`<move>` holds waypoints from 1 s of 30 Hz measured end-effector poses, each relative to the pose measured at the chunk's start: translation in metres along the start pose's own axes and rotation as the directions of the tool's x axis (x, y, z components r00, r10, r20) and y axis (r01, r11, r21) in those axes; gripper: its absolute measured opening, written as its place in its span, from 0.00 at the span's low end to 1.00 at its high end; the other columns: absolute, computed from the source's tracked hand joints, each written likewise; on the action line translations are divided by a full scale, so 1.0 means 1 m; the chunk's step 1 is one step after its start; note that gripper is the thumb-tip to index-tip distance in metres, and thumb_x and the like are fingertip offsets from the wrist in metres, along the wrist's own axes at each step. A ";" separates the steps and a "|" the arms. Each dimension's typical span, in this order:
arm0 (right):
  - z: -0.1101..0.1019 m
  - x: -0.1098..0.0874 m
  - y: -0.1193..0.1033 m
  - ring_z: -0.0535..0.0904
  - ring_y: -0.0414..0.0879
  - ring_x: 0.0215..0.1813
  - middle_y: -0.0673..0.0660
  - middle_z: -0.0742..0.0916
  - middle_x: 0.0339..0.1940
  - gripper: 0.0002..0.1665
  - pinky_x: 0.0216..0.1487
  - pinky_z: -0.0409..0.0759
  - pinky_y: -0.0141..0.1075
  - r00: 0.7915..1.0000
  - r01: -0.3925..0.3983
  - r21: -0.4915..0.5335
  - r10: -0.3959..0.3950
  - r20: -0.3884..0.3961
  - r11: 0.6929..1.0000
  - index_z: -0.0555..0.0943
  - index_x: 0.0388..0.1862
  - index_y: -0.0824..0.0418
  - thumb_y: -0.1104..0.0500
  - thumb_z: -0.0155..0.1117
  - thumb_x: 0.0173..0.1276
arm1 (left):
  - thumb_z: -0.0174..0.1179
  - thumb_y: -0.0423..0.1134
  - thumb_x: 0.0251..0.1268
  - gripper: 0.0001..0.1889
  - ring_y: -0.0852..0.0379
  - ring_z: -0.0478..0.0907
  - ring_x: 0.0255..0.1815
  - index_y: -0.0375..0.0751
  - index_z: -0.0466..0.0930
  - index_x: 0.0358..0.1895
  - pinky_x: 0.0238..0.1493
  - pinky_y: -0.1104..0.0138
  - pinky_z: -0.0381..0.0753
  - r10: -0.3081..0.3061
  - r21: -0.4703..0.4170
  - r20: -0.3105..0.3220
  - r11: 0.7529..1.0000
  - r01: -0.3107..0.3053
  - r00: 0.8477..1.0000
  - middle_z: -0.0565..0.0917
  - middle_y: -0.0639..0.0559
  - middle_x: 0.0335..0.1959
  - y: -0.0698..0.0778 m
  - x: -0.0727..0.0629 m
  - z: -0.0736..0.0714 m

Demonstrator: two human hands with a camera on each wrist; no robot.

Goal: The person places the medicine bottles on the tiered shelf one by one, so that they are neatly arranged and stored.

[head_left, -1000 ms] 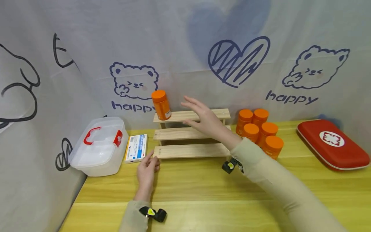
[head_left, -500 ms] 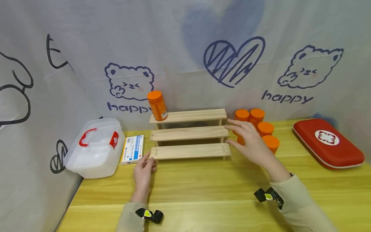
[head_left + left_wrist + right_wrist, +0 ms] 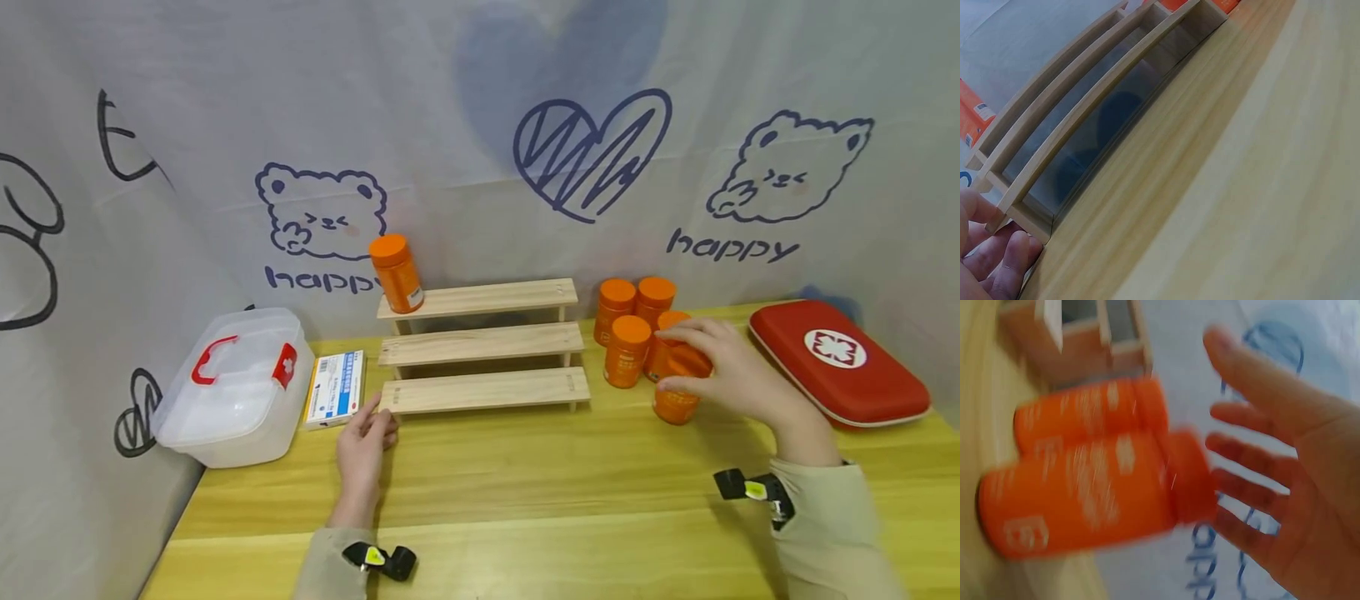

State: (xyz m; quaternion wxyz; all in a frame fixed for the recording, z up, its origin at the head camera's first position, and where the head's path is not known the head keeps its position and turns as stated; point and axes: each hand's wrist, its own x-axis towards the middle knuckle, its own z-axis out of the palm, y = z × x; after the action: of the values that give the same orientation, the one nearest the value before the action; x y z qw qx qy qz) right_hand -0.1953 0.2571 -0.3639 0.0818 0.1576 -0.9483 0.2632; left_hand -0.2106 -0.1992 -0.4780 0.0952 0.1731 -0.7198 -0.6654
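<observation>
A three-step wooden display rack [image 3: 483,387] stands on the table. My left hand [image 3: 365,446] grips the left end of its lowest step; in the left wrist view, fingers [image 3: 1013,265] curl by the board's end and leg. One orange bottle [image 3: 397,279] stands upright at the left of the top step. To the right of the rack, several more orange bottles [image 3: 627,354] are grouped upright. My right hand [image 3: 731,367] is at the front bottle [image 3: 675,408], fingers spread around its cap. In the right wrist view that hand [image 3: 1297,481] shows a gap between thumb and fingers, with the bottle [image 3: 1085,500] blurred.
A clear lidded box [image 3: 232,392] with a red handle stands at the left. Beside it lies a blue and white medicine box [image 3: 337,387]. A red zip case [image 3: 840,362] with a white cross lies at the right. A drawn-on cloth [image 3: 450,125] hangs behind.
My right hand has moved from above the rack rightward and down to the front orange bottle. The left hand stays at the rack's left end. The view has shifted slightly right.
</observation>
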 end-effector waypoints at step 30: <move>0.007 -0.009 0.073 0.67 0.56 0.64 0.58 0.75 0.64 0.38 0.61 0.65 0.60 0.979 -0.163 0.355 0.105 0.175 0.921 0.71 0.66 0.51 0.47 0.72 0.57 | 0.55 0.37 0.69 0.21 0.64 0.80 0.34 0.41 0.72 0.65 0.36 0.73 0.82 -0.013 0.007 0.005 1.000 0.013 1.000 0.82 0.51 0.35 0.001 -0.002 0.000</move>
State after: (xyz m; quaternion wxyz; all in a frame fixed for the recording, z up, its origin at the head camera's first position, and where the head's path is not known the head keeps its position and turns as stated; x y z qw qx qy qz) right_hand -0.2123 0.3146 -0.4066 -0.0401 0.1243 -0.8943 0.4280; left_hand -0.2087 -0.1983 -0.4768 0.0885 0.1763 -0.7211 -0.6641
